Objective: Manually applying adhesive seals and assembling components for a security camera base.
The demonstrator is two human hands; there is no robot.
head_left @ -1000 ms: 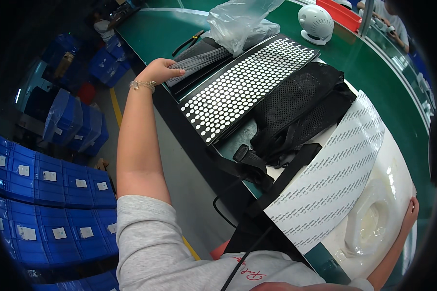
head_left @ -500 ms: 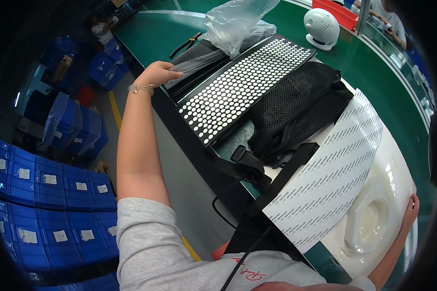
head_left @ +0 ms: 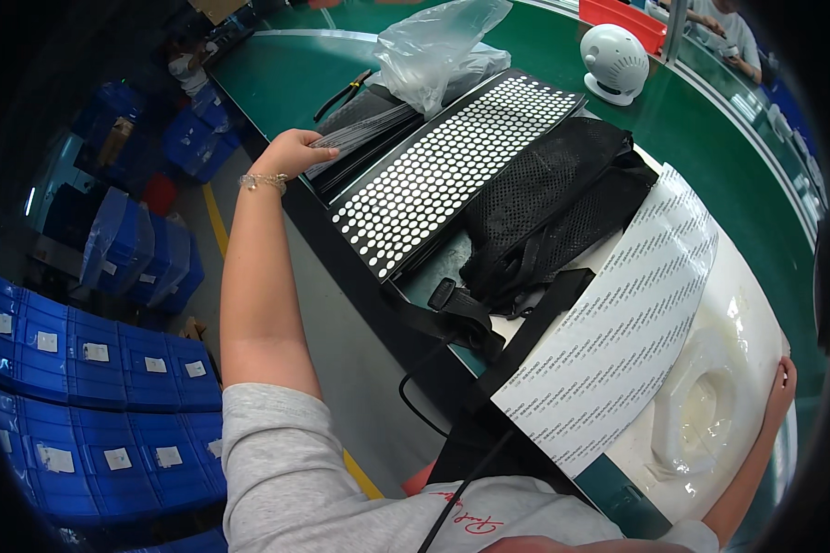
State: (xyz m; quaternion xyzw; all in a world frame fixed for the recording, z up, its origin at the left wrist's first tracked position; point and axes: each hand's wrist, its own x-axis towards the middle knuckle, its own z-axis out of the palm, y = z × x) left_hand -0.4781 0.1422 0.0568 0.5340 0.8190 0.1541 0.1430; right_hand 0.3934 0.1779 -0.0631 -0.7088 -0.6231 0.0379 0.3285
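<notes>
My left hand (head_left: 293, 155) reaches far out and pinches the near end of a stack of thin grey striped sheets (head_left: 373, 129), thumb on top. Beside that stack lies a black panel covered in white dots (head_left: 461, 166). My right hand (head_left: 781, 392) rests its fingers on the right edge of a large glossy white moulded shell (head_left: 738, 323) with a raised ring; part of that hand is hidden at the rim. Over the shell's left side lies a white printed backing sheet (head_left: 618, 332). Black mesh fabric with straps (head_left: 553, 203) is heaped between panel and sheet.
Black pliers with yellow (head_left: 344, 95) and a clear plastic bag (head_left: 433, 51) lie at the far end of the green table (head_left: 314, 69). A round white device (head_left: 614, 64) stands far right, near a red bin (head_left: 622, 23). Blue crates (head_left: 92, 359) are stacked on the left.
The whole view has shifted slightly, so the table things sit a little further left. My left hand keeps its pinch on the grey sheets; my right hand stays at the shell's edge.
</notes>
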